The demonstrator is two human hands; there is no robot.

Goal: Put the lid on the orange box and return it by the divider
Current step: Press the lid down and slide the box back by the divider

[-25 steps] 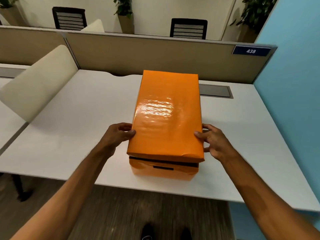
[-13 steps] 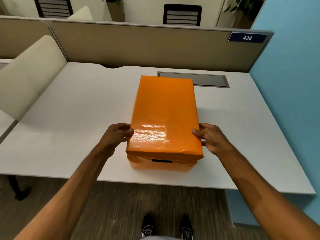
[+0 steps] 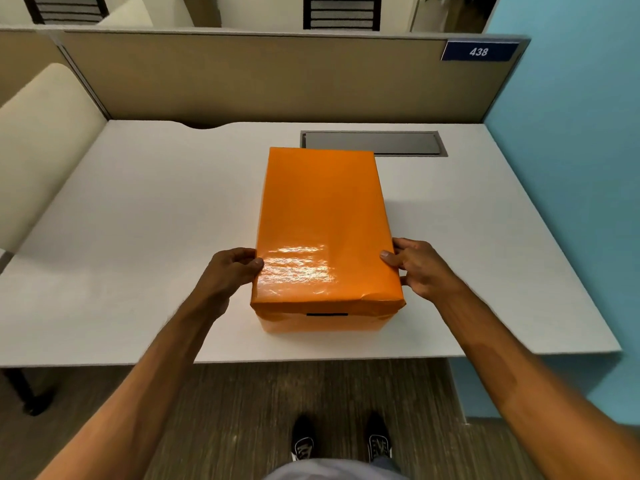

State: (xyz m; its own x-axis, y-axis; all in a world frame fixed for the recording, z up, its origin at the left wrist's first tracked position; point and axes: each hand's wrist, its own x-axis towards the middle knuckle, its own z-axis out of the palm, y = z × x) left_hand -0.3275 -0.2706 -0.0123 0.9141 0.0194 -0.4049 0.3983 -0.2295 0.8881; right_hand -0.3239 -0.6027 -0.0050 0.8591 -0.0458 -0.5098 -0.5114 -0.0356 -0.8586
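Observation:
The orange box stands near the front edge of the white desk, its long side pointing toward the tan divider at the back. The glossy orange lid sits flat on it and covers the whole top. My left hand grips the lid's left edge near the front corner, thumb on top. On the opposite edge, my right hand holds the lid the same way. A desk-wide gap separates the box from the divider.
A grey cable hatch is set into the desk just behind the box. A blue wall borders the desk on the right; a cream side panel on the left. A label reading 438 sits on the divider.
The lid has come down from its raised, tilted position and now sits closed on the box; the dark gap under its front edge is gone. Both hands stayed on its sides.

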